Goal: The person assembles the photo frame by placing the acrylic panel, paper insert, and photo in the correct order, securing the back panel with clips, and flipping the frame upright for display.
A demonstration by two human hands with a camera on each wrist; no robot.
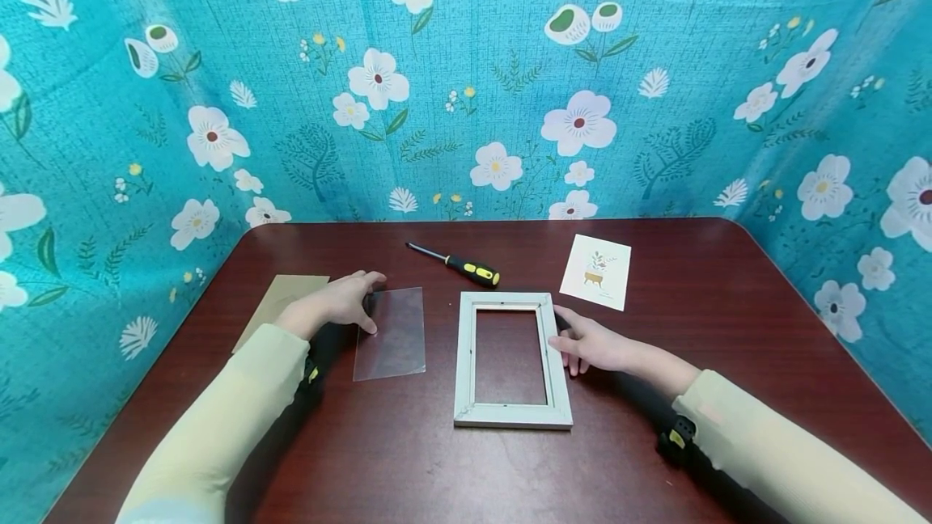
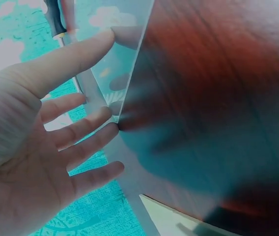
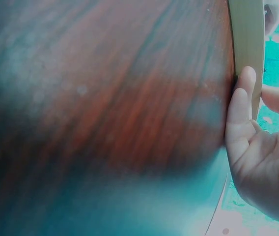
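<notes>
My left hand (image 1: 342, 302) is at the upper left edge of a clear sheet (image 1: 396, 340) lying on the table. In the left wrist view its thumb tip touches the sheet (image 2: 129, 54), and the other fingers are spread and nearly straight by the sheet's corner. My right hand (image 1: 595, 344) holds the right side of a white picture frame (image 1: 466, 362), which lies flat with its centre bare. The right wrist view has the thumb on the frame's (image 3: 247, 39) upper side and fingertips against its outer edge.
Behind the frame lies a black and yellow screwdriver (image 1: 473, 271). A card with a potted plant picture (image 1: 612, 261) sits at the back right. A brown board (image 1: 280, 297) is partly under the left forearm. A flowered blue curtain (image 1: 451, 120) surrounds the dark red table (image 1: 349, 459).
</notes>
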